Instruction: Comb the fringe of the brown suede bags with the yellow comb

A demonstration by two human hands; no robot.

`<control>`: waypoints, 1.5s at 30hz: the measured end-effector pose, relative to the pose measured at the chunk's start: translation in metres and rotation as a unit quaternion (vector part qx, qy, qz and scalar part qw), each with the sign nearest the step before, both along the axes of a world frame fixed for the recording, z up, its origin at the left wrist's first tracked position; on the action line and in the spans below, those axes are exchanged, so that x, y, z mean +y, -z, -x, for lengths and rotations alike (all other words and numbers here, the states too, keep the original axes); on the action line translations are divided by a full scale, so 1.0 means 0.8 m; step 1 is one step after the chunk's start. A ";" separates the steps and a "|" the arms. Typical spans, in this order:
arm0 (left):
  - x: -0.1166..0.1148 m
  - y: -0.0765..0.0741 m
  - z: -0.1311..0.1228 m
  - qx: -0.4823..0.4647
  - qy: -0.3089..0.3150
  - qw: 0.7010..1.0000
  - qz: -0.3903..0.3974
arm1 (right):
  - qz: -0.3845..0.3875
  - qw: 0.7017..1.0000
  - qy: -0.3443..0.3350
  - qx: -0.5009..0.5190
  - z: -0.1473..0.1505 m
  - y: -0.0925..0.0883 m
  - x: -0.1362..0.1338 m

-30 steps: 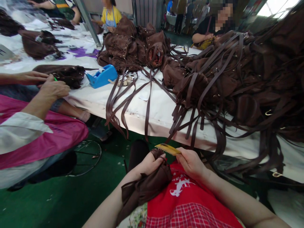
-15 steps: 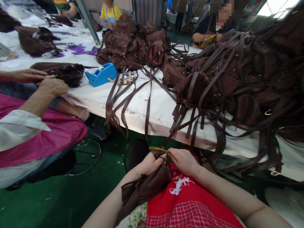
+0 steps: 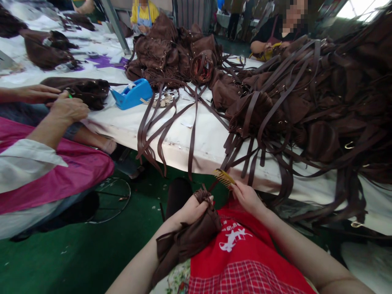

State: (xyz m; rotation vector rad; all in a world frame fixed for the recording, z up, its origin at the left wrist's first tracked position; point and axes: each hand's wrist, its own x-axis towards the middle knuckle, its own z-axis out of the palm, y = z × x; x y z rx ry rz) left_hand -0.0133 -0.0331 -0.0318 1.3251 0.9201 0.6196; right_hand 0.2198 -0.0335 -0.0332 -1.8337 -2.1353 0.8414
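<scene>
My left hand [image 3: 197, 208] is closed around the gathered end of a piece of dark brown fabric with fringe strips [image 3: 196, 237], which drapes back over my left forearm and lap. Bunched strip ends poke up above the thumb and fingers. In my right hand [image 3: 246, 198] I pinch a yellow comb [image 3: 224, 178] by one end. Its teeth face down and to the left, up and to the right of the fabric and apart from it. My palm hides the far part of the comb's handle.
Brown bags [image 3: 171, 53] with long straps are heaped on the white table [image 3: 180, 151], and straps hang over its edge. A blue tape dispenser [image 3: 133, 94] stands left of centre. At left, a co-worker's hands [image 3: 67, 110] work on another bag. A wire-framed stool [image 3: 119, 200] stands on the green floor.
My right hand has lifted the comb up and to the right, away from the strips, and turned it so its teeth show. My left hand keeps hold of the fabric in about the same place.
</scene>
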 end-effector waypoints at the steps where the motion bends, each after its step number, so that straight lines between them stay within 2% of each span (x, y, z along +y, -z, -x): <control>1: 0.001 0.001 -0.002 0.003 0.000 1.000 0.002 | -0.016 0.999 -0.014 0.031 0.004 -0.015 -0.003; 4: 0.003 -0.001 -0.007 -0.004 0.008 1.000 0.004 | -0.037 0.994 -0.072 0.070 0.021 -0.054 -0.010; 7: 0.002 -0.002 -0.010 -0.024 0.008 1.000 0.011 | -0.038 0.993 -0.109 0.034 0.034 -0.070 -0.012; 12: 0.000 0.001 -0.006 -0.027 0.009 0.999 0.024 | -0.054 0.988 -0.135 -0.043 0.040 -0.064 -0.010; 17: 0.000 0.002 -0.003 -0.015 0.012 0.999 0.027 | -0.058 0.985 -0.147 -0.072 0.041 -0.060 -0.009; 28: 0.002 0.000 -0.004 -0.029 0.014 0.999 0.011 | -0.073 0.979 -0.159 -0.104 0.039 -0.067 -0.008; 36: 0.003 -0.008 -0.001 -0.025 0.031 0.999 0.003 | -0.057 0.969 -0.188 -0.150 0.043 -0.056 -0.002; 39: 0.002 -0.003 0.000 -0.031 0.034 0.999 0.016 | -0.048 0.970 -0.177 -0.159 0.043 -0.042 0.004; 42: 0.001 0.006 0.002 -0.024 0.006 0.999 0.022 | -0.037 0.973 -0.151 -0.171 0.043 -0.024 0.009; 45: 0.000 0.007 0.002 -0.023 -0.010 0.999 0.021 | -0.020 0.975 -0.128 -0.182 0.039 -0.005 0.015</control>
